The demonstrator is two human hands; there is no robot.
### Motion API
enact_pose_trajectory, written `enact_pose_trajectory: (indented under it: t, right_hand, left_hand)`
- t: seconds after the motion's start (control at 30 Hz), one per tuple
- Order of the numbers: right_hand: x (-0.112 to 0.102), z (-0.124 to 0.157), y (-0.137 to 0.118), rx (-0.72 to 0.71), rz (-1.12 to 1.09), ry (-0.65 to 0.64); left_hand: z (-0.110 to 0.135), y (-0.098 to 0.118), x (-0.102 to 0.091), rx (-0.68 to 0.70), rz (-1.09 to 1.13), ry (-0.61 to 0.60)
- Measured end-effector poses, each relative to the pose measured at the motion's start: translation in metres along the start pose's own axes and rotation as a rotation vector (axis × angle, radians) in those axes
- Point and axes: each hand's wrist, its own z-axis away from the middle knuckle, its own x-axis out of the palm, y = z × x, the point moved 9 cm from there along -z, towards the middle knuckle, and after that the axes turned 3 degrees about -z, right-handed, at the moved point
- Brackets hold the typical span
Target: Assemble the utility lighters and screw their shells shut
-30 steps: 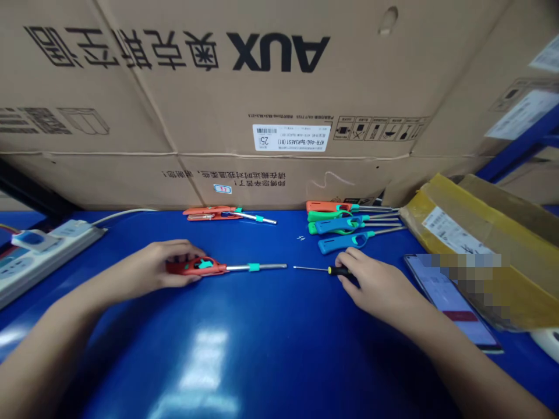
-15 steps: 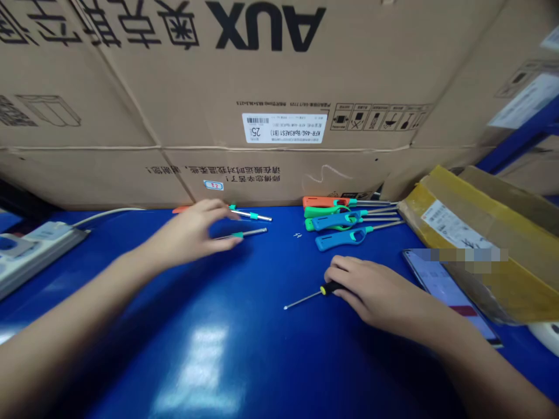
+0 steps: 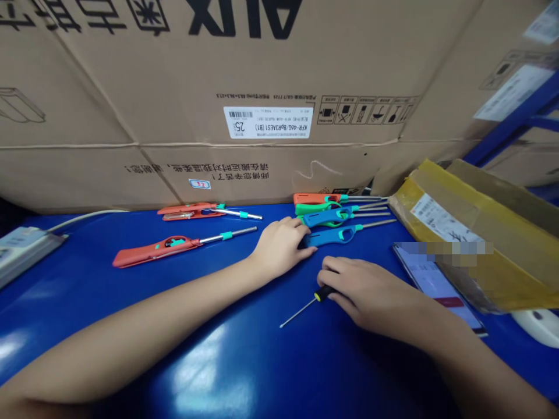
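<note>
My left hand (image 3: 283,247) reaches across to the nearest blue gas lighter (image 3: 329,236), its fingers and thumb closed round the end of the handle. In my right hand (image 3: 364,288) is a small screwdriver (image 3: 325,292) with a black and yellow handle, its thin shaft pointing left and toward me. Behind the left hand's lighter lie a second blue lighter (image 3: 322,217), a green lighter (image 3: 305,208) and an orange lighter (image 3: 312,199), packed close together. To the left rest two more orange lighters, one nearer (image 3: 146,254) and one with its inside partly showing (image 3: 179,215).
A large cardboard box (image 3: 196,122) stands along the back of the blue table (image 3: 244,372). At the right are a taped open carton (image 3: 471,250), a phone (image 3: 437,285) and a white object (image 3: 539,326). A power strip (image 3: 26,250) with a white cable lies at the left.
My left hand has moved right, from the orange lighters to the nearest blue lighter, and closed on its handle end. The right hand still holds the screwdriver. The view has shifted slightly right.
</note>
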Motion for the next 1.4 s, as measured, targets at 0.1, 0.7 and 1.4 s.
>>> enact_pose_trajectory:
  t: [0.1,0.7,1.4]
  right_hand:
    - [0.000,0.000,-0.001,-0.008,0.004,0.014]
    - [-0.013,0.002,-0.012,-0.074,-0.102,0.104]
    - [-0.002,-0.012,-0.009,-0.056,-0.105,0.070]
  left_hand:
    - [0.019,-0.005,-0.007,-0.002,0.004,0.008]
    - [0.091,-0.025,-0.029,-0.042,0.320,-0.058]
    - [0.017,-0.065,-0.006,-0.113,0.251,0.033]
